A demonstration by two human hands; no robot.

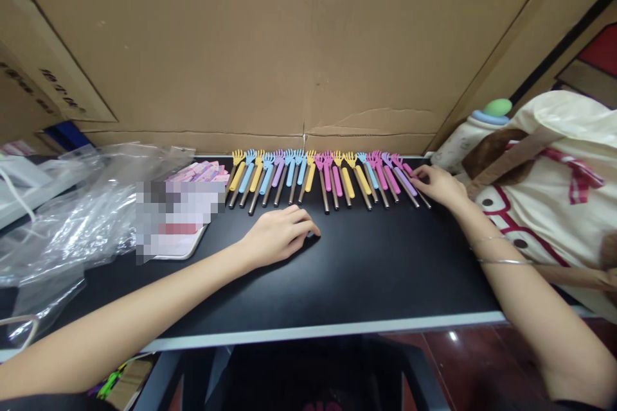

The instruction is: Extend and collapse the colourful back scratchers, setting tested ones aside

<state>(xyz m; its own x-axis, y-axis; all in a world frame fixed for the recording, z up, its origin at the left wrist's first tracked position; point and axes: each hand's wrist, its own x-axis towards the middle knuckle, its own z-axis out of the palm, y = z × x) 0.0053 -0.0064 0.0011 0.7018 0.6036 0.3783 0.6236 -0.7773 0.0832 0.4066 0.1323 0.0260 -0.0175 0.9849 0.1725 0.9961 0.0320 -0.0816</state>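
A long row of small back scratchers (290, 170) with hand-shaped heads lies on the black tabletop. Their handles are pink, yellow, blue and purple, with metal rods pointing toward me. At the row's right end, my right hand (438, 185) has its fingers closed on the pink back scratcher (407, 169); part of its handle is hidden under them. My left hand (279, 235) rests palm down on the table in front of the row, fingers loosely bent and partly apart, with nothing visible in it.
Clear plastic bags (96, 205) and a phone-like flat item (180, 250), partly blurred, lie left, beside pink printed packets (205, 172). A cream cartoon bag (544, 205) and a white bottle (463, 141) stand right. Cardboard (289, 45) walls the back. The table's front edge (337, 329) is pale.
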